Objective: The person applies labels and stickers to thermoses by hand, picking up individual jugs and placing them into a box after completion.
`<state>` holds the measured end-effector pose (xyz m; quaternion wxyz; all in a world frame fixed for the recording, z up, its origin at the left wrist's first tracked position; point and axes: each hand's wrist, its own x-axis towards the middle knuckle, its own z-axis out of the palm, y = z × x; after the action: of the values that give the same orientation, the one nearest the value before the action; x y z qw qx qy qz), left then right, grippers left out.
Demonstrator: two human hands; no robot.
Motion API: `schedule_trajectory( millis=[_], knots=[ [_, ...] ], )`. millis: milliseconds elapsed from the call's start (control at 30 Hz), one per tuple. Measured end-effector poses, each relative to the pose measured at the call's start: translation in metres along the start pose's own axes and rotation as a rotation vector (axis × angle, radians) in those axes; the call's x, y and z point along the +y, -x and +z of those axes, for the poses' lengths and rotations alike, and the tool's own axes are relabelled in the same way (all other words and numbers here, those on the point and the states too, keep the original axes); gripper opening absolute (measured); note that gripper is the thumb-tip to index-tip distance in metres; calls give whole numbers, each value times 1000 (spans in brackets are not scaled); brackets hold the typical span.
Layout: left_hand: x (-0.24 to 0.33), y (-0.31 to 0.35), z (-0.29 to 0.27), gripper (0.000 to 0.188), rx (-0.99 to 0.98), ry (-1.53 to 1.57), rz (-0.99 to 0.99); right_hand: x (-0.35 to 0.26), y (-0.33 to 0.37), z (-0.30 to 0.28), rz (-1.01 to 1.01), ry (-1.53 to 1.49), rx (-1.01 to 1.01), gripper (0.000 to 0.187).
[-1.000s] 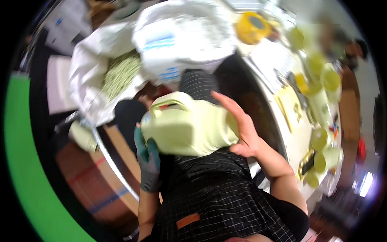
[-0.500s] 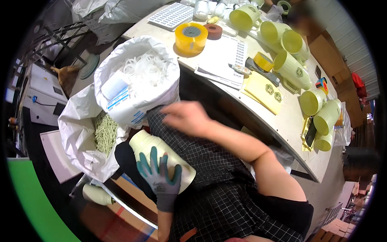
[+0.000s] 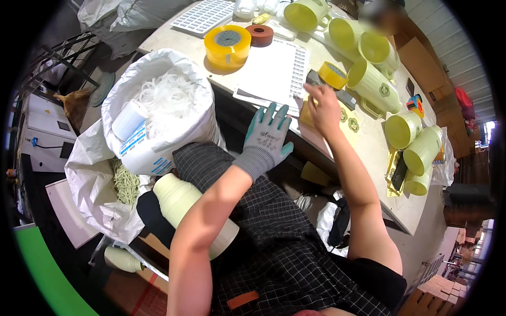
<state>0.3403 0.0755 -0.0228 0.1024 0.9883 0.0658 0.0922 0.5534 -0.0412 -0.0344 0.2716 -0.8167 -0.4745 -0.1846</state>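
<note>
My left hand (image 3: 266,139), in a grey and teal glove, is open with fingers spread just off the table's near edge. It holds nothing. My bare right hand (image 3: 325,109) is over the table, fingers stretched toward the printed white sheets (image 3: 274,68) and above yellow sheets (image 3: 307,116) with green round stickers. I see nothing between its fingers. A pale yellow-green plastic jug body (image 3: 176,197) lies tilted across my lap, partly behind my left forearm. Beside the right hand are a yellow tape roll (image 3: 332,75) and a dark grey block (image 3: 345,99).
Several pale green handled jugs (image 3: 375,87) line the table's far side. A large yellow tape roll (image 3: 227,46) and a brown roll (image 3: 259,35) sit near its left. White sacks hold clear rings (image 3: 174,102) and green pieces (image 3: 125,181). Another jug (image 3: 123,259) lies lower left.
My left hand has let go of the jug body and moved up to the table edge. My right hand has moved from above my lap onto the table. The small patterned item there no longer shows.
</note>
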Motion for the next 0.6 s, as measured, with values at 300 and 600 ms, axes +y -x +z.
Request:
schedule_trajectory(
  millis=[300,600],
  knots=[
    [-6,-36,63,84,11,-45,-21,-19,31,6,68,103,9,17],
    [-3,-37,60,85,-48,-16,-38,-26,28,12,161,190,-100,27]
  ],
)
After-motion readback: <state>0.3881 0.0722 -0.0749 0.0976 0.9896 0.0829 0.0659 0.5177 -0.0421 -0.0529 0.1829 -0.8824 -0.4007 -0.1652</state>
